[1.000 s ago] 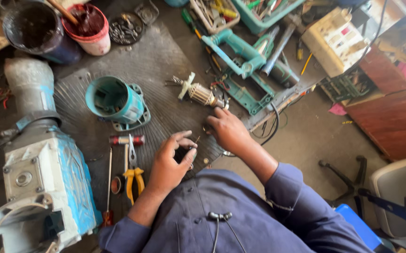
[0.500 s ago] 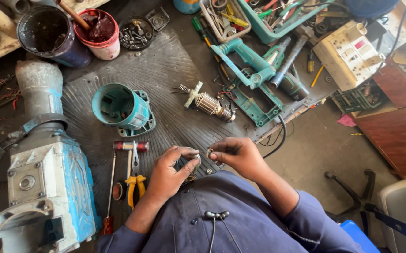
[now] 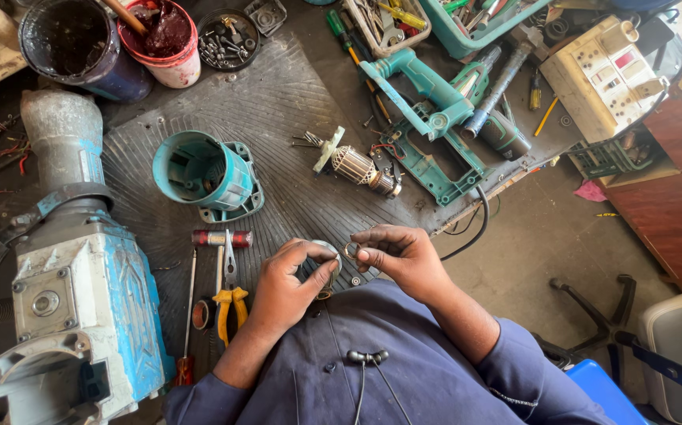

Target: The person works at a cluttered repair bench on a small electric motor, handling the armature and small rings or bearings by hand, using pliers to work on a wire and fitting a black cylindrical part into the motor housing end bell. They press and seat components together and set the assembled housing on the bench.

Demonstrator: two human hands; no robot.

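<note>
My left hand [image 3: 292, 285] grips a small round grey metal part [image 3: 327, 252] close to my chest. My right hand [image 3: 398, 254] pinches a thin metal ring [image 3: 351, 251] right beside that part, fingertips nearly touching it. Both hands hover over the near edge of a ribbed black rubber mat [image 3: 278, 118]. On the mat beyond them lie a motor armature with a white fan [image 3: 354, 166] and a teal cylindrical motor housing [image 3: 202, 171]. Yellow-handled pliers [image 3: 229, 294] and a red-handled screwdriver [image 3: 187, 330] lie just left of my left hand.
A large blue and grey demolition hammer body [image 3: 69, 291] fills the left side. Teal tool handle shells [image 3: 428, 118], a tub of dark red grease [image 3: 160, 35], a dish of screws [image 3: 228, 38], a tray of tools [image 3: 388, 20] and a beige switch box [image 3: 605, 67] lie farther off. A chair base [image 3: 593, 315] stands at right.
My right hand drew back from beside the armature to my chest, bringing the ring to meet my left hand. The left hand lifted its part slightly. The view shifted down.
</note>
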